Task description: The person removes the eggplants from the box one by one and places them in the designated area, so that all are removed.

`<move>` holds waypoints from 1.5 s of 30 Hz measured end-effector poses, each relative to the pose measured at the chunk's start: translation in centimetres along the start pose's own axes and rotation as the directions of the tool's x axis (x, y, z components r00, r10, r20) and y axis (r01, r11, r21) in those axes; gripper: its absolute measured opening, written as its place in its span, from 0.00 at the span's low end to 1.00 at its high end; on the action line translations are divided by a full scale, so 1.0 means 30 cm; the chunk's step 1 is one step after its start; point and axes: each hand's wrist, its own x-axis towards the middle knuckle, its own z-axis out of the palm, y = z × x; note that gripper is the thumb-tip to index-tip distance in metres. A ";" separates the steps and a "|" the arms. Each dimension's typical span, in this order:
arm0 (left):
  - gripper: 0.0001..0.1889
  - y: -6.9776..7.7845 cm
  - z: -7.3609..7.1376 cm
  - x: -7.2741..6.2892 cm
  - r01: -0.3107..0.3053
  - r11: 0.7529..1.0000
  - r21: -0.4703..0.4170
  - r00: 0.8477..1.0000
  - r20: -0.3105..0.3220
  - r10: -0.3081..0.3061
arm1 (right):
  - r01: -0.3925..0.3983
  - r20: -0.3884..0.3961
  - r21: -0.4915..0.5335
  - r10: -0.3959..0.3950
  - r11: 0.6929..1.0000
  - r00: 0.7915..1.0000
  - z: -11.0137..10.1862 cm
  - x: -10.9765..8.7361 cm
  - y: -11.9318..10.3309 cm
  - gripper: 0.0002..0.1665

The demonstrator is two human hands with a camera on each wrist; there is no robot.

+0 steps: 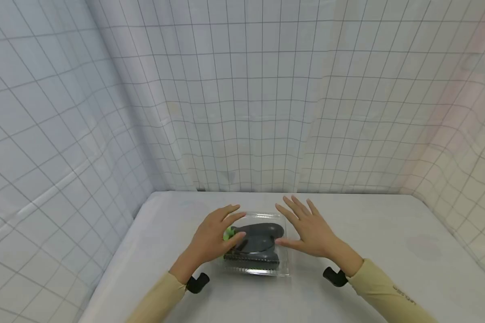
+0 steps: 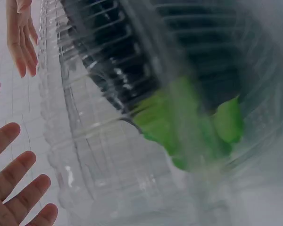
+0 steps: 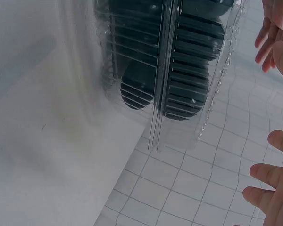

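Note:
A clear plastic clamshell box with ribbed walls rests on the white table. Inside it lie several dark, smooth, rounded things, eggplant-like, with green caps towards the left end. My left hand hovers over the box's left side, fingers spread and thumb reaching over the lid. On the opposite side, my right hand hangs with fingers fanned out, its thumb above the right edge. Both palms hold nothing. In the right wrist view a gap shows between the right fingers and the box wall.
A white cloth covers the table, whose far edge meets a white curtain with a dark grid. More grid curtain hangs at the left and right. Black wrist mounts sit below both wrists, by the yellow sleeves.

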 end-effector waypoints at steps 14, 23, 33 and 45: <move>0.16 -0.002 0.047 -0.267 0.632 0.634 -0.446 0.689 -0.051 -0.723 | 0.075 -0.104 0.180 -0.057 0.981 0.993 0.052 0.067 -0.124 0.36; 0.24 0.032 0.087 -0.331 0.731 0.430 -0.531 0.608 0.221 -0.762 | 0.109 -0.077 0.255 -0.092 0.961 0.993 0.090 0.105 -0.213 0.33; 0.26 0.025 0.107 -0.361 0.618 0.209 -0.758 0.641 0.332 -0.692 | 0.150 -0.029 0.277 -0.148 0.949 0.989 0.136 0.137 -0.316 0.31; 0.25 -0.006 0.107 -0.397 0.550 0.128 -0.825 0.736 0.407 -0.540 | 0.161 -0.089 0.277 -0.141 0.947 0.986 0.188 0.160 -0.418 0.23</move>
